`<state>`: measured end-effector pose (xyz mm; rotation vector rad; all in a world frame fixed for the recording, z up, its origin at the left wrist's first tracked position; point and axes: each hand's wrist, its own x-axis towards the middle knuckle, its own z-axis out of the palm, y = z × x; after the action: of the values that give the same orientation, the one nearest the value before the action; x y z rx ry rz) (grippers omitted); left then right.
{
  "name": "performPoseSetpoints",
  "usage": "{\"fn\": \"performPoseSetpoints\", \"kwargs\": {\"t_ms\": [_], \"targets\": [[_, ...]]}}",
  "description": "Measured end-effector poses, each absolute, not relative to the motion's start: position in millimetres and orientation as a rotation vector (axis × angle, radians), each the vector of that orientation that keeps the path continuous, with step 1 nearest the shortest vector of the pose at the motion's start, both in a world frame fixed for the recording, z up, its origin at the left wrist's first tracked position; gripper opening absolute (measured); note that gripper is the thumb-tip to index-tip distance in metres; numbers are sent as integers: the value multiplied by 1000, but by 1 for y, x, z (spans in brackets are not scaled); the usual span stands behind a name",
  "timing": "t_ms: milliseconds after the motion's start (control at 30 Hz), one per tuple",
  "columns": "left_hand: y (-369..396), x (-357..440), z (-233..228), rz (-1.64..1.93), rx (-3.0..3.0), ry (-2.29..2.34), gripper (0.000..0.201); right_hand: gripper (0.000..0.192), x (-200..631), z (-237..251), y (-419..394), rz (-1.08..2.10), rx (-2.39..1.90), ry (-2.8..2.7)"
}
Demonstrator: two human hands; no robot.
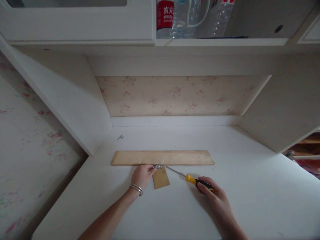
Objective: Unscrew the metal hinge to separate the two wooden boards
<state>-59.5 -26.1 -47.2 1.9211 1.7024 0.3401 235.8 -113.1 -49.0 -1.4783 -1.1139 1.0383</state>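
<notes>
Hinge (157, 166) between hands, by left fingertips (152, 168)

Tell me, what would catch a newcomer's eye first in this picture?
Probably the two hands at the near middle of the white desk: the right hand grips a yellow-and-black-handled screwdriver, its tip at a small metal hinge. The left hand steadies that hinge where a small tan wooden piece meets a long pale wooden board. Clear plastic bottles stand on the shelf above.
</notes>
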Motion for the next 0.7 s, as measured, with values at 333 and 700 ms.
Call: {"fn": "performPoseSetpoints", "kwargs": {"t_ms": [333, 700], "targets": [[-12, -68, -24, 564, 2047, 1519, 43, 34, 237, -47, -113, 1032, -1481, -1137], [101, -168, -1, 510, 1609, 1975, 42, 36, 236, -50, -109, 1036, -1514, -1094]]}}
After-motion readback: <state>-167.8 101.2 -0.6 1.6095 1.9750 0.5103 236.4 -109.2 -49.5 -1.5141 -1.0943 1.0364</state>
